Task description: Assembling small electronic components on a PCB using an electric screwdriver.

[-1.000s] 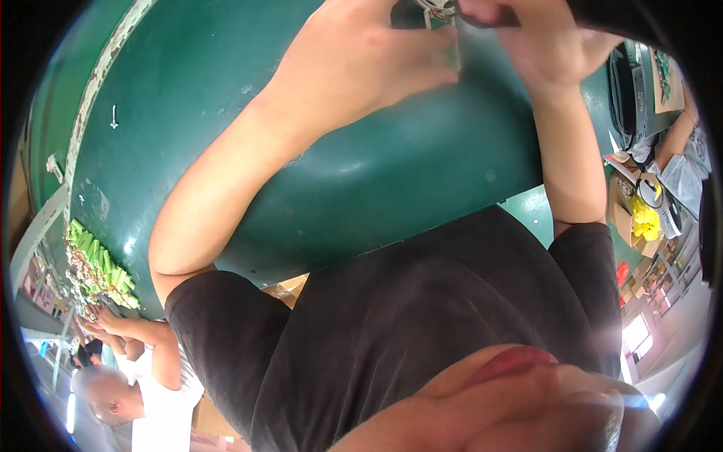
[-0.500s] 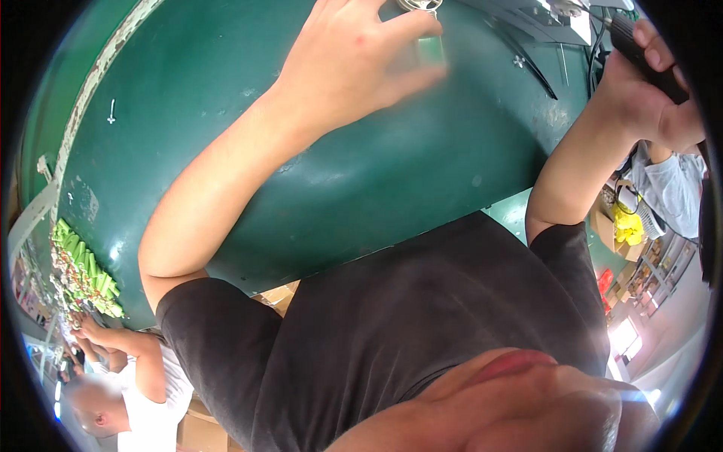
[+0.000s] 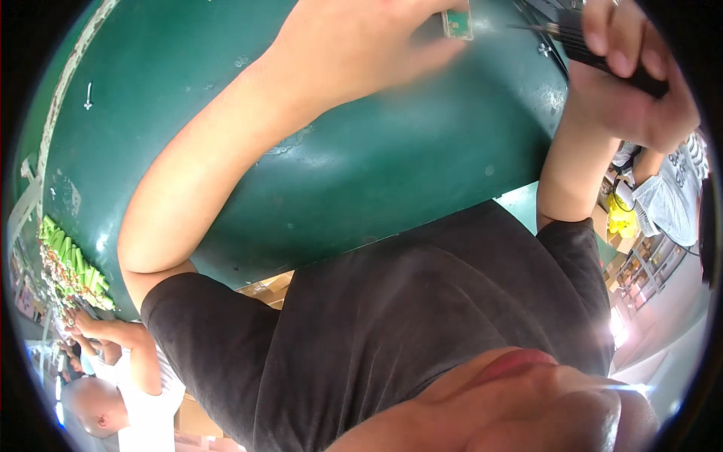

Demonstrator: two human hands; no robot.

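Note:
My left hand reaches over the green work table from the left, partly cut off by the upper edge. Between its index finger and thumb is a small green circuit board with a pale rim; the thumb is blurred. My right hand is closed around a black ribbed screwdriver. Its thin metal bit points left, toward the board but apart from it. A small silvery cross-shaped part lies on the table just below the bit.
The green tabletop spreads under both arms. A small pale part lies at its left. Bundled green pieces are piled at the left edge, beside a person in white. At right are a person's grey garment and a yellow bag.
My right hand has brought the screwdriver left, closer to the board. The board has shifted slightly right and up in the picture. The view has moved, and the round metallic thing at the top is out of sight.

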